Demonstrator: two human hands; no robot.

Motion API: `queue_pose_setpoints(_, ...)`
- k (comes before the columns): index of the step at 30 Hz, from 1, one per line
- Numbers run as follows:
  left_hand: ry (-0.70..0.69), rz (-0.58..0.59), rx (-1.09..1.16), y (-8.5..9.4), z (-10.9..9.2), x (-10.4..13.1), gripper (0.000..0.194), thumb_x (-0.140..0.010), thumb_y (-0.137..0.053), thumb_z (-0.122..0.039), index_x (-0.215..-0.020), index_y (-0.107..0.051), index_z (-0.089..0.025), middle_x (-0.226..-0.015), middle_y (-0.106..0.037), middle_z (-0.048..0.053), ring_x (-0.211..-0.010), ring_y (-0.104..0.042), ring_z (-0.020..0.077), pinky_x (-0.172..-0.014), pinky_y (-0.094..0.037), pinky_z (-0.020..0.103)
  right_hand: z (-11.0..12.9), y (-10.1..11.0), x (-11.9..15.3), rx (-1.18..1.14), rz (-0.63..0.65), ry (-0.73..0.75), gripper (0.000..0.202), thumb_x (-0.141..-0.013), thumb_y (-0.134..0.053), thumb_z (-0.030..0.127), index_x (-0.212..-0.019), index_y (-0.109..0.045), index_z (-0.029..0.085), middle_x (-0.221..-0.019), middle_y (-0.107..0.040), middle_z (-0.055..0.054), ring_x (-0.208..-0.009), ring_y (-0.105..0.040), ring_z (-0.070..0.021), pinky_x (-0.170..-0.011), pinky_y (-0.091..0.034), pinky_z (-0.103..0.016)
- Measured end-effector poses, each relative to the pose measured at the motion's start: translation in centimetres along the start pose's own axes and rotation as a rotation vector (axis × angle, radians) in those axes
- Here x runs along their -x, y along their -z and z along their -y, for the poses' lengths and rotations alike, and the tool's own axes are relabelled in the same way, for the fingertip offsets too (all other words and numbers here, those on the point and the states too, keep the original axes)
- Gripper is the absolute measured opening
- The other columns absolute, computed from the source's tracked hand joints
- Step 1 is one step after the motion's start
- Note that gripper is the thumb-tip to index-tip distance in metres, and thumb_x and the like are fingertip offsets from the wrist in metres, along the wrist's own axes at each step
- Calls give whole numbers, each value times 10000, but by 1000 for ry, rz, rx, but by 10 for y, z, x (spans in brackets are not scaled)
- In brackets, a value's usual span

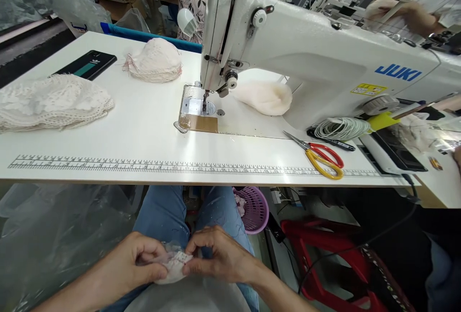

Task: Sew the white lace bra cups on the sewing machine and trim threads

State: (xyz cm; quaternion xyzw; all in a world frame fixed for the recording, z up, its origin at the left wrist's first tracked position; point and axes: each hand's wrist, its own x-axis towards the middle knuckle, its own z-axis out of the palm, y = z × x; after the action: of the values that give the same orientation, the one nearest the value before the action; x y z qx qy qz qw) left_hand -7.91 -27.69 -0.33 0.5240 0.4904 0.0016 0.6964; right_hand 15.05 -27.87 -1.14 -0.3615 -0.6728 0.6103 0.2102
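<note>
A small piece of white lace fabric (176, 265) is held above my lap, below the table's front edge. My left hand (146, 259) pinches its left side between thumb and fingers. On the other side, my right hand (212, 254) grips the right edge with thumb and forefinger. Part of the fabric is hidden behind my fingers. On the table, a stack of white lace pieces (54, 101) lies at the left, and a smaller lace stack (154, 60) sits further back. A pale padded cup-like piece (266, 97) rests under the sewing machine's arm.
The white JUKI sewing machine (324, 57) spans the table's right half. Scissors (320, 156) with red and yellow handles, a coil of white cord (340, 128) and a phone (88, 65) lie on the table (144, 134). Below are a purple basket (257, 211) and a red stool (324, 245).
</note>
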Motion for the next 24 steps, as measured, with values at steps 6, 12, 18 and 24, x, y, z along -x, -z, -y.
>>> queue_pose_setpoints(6, -10, -6, 9, 0, 2, -2, 255, -718, -569, -391, -595, -520, -173, -530, -308, -67, -538, -246, 100, -515, -150, 254, 1, -2, -2, 78, -26, 22, 456, -764, -645, 594, -830, -708, 148, -675, -643, -8, -635, -557, -130, -617, -382, -218)
queue_pose_setpoints(12, 5, 3, -30, -4, -6, -2, 277, -737, -555, -416, -616, -540, -168, -538, -316, -64, -542, -252, 99, -516, -160, 248, 0, -1, -2, 26, 7, -25, 480, -814, -581, 601, -820, -710, 138, -701, -654, -20, -641, -558, -130, -608, -393, -215)
queue_pose_setpoints(18, -41, -17, -22, -7, -24, -1, 217, -738, -563, -356, -651, -573, -157, -544, -389, -63, -554, -312, 101, -528, -199, 227, -3, 0, -4, -50, -20, -61, 478, -742, -654, 610, -763, -683, 133, -593, -534, 36, -540, -442, -86, -509, -313, -194)
queue_pose_setpoints(24, -34, 31, -20, -6, -23, -4, 195, -738, -591, -340, -655, -594, -164, -517, -393, -74, -514, -291, 92, -505, -188, 222, -3, 4, -6, -172, 38, -83, 500, -671, -713, 612, -766, -686, 122, -575, -501, 43, -536, -402, -78, -491, -302, -186)
